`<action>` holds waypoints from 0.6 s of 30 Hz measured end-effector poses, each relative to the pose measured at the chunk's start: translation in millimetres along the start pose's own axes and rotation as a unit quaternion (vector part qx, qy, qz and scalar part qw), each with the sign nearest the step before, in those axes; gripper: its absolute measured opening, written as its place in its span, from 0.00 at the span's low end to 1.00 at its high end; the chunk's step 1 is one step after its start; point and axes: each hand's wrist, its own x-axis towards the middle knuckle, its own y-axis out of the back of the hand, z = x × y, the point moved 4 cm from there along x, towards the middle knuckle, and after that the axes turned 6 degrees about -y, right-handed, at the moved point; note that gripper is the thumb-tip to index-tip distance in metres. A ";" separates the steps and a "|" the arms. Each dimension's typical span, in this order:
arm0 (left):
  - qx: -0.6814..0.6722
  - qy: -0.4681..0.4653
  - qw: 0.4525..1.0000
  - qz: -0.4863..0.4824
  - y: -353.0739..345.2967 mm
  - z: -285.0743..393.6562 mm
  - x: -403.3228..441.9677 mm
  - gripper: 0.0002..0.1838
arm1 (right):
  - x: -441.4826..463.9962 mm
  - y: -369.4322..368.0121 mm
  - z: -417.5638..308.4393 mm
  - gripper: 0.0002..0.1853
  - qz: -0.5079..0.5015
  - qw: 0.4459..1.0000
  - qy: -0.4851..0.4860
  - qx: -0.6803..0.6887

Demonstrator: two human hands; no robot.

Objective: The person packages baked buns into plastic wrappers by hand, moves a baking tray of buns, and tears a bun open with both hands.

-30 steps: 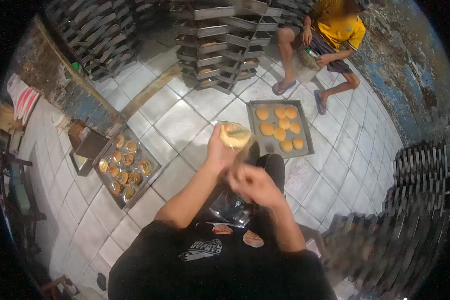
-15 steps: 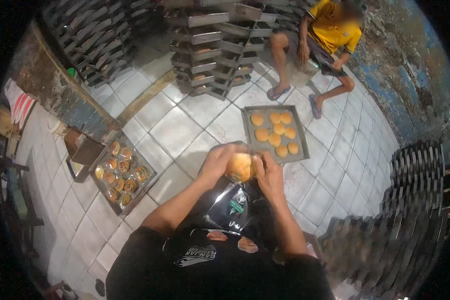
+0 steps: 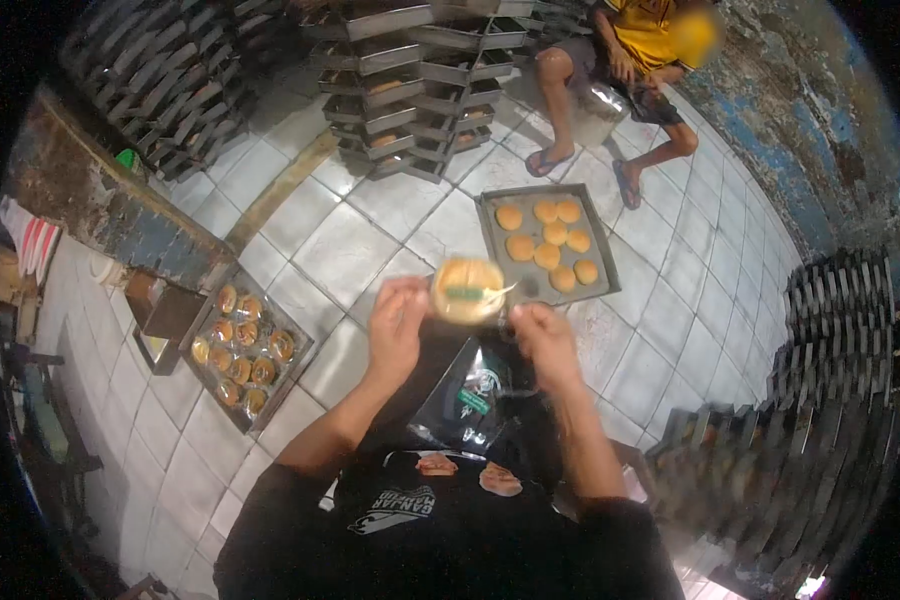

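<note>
A round bun in a clear bag with a green print (image 3: 467, 291) hangs between my two hands, slightly blurred. At its left side my left hand (image 3: 400, 325) pinches the wrapping, fingers closed. My right hand (image 3: 545, 342) is pinched closed at the right, near a pale twisted end of the bag. Below, on my lap, lie shiny clear bags (image 3: 470, 395) with a green label. Beyond the hands, a dark metal tray (image 3: 490, 235) on the floor holds several plain golden buns (image 3: 547, 256).
At the left a tray (image 3: 295, 375) holds several wrapped buns, beside a brown box (image 3: 170, 310). Stacked trays (image 3: 395, 100) stand ahead, with more stacks (image 3: 830, 350) at the right. A person in a yellow shirt (image 3: 645, 35) sits at the upper right.
The bun has risen and turned, now showing its green print. My hands have moved apart to either side of it. The seated person's hands have come closer together.
</note>
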 end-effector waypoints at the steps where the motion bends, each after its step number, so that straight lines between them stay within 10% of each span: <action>1: -0.045 0.087 0.995 -0.018 0.1 -13.6 -12.1 0.14 | 0.6 0.2 29.9 0.17 -0.030 0.999 0.002 0.025; 8: -0.139 0.209 0.963 -0.100 -5.1 -47.6 -16.4 0.11 | -35.2 -33.3 39.2 0.12 0.048 0.979 0.003 0.199; 9: -0.147 0.104 0.976 -0.123 -12.3 -37.9 -8.8 0.11 | -37.5 -32.0 23.5 0.15 0.015 0.985 0.027 0.167; 12: -0.215 0.227 0.949 -0.034 -23.8 -48.1 -10.5 0.20 | -27.5 -20.3 2.0 0.21 0.111 0.967 0.176 -0.146; 15: -0.547 0.352 0.759 -0.034 -20.6 -40.8 -14.4 0.30 | -22.3 -60.0 -32.9 0.25 0.052 0.801 0.425 -0.418; 18: -0.515 0.300 0.803 0.010 18.2 -39.6 -14.9 0.27 | -36.7 -107.9 -36.8 0.26 -0.088 0.789 0.422 -0.437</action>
